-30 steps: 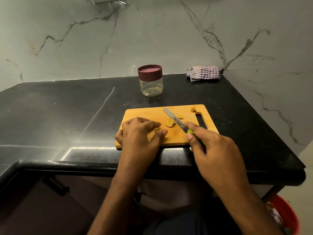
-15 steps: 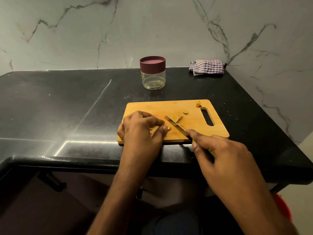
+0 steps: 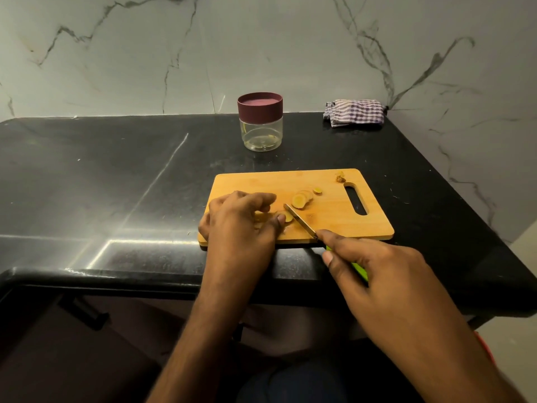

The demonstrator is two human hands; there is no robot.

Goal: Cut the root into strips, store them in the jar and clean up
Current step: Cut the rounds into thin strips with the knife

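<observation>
A white marble wall (image 3: 261, 48) with grey veins backed a black stone bench (image 3: 87, 184), seen from above by the head camera. Near the front edge of the bench lay a rectangular bamboo cutting board (image 3: 334, 225), its handle slot (image 3: 356, 199) toward the right end. Well behind the board stood a clear jar (image 3: 260, 123), upright, with its maroon lid (image 3: 260, 104) on. In the far right corner of the bench, against the wall, sat a folded checked cloth (image 3: 354, 112).

The left hand (image 3: 241, 228) rested on the left part of the board, fingers curled over the uncut root (image 3: 286, 217), with the thumb tip pressed beside its exposed end; most of the root was hidden under the hand. The right hand (image 3: 377, 274) gripped the green handle of a knife (image 3: 300, 222), fingers wrapped round it and the forefinger extended toward the blade. The blade ran diagonally up-left, its tip on the board just beside the root's cut end.

Just right of the blade tip lay a small overlapping group of round root slices (image 3: 302, 199), yellow at the centre, with one smaller slice (image 3: 317, 190) just beyond them. A small trimmed end piece (image 3: 340, 178) lay near the board's far right corner, just above the slot.
</observation>
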